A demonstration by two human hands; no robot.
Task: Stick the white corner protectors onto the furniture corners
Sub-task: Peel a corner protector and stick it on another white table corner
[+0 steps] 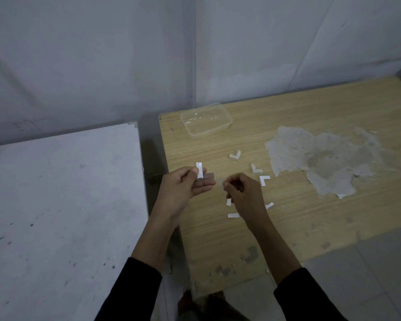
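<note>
- 2 black sleeves, left [134,290] and right [306,295], come in from the bottom edge, with bare forearms reaching up to the hands.
- The left hand [185,184] is palm-up over the near-left edge of the wooden table [218,239]. Its thumb and fingers pinch a white corner protector [199,170], which stands roughly upright above the fingertips.
- A grey flap shows just beside that piece, over the left fingers; what it is cannot be made out.
- The right hand [243,191] hangs just right of the left, apart from it, back towards the camera. Its fingers are curled with the tips drawn together, but they are blurred, so I cannot tell whether they hold anything.
- 3 loose protectors, all L-shaped, lie on the wood beyond the right hand: 1 farthest back [235,154], 1 in the middle [255,168] and 1 just beside the knuckles [264,180].
- 3 small white strips lie flat around the right wrist: [228,202], [233,215] and [269,205].
- A clear plastic container [206,121] sits near the table's far-left corner.
- A pale patch of peeled veneer [322,158] spreads to the right of the protectors.
- A scuffed white tabletop [56,193] stands to the left, with a narrow gap between it and the wooden table.
</note>
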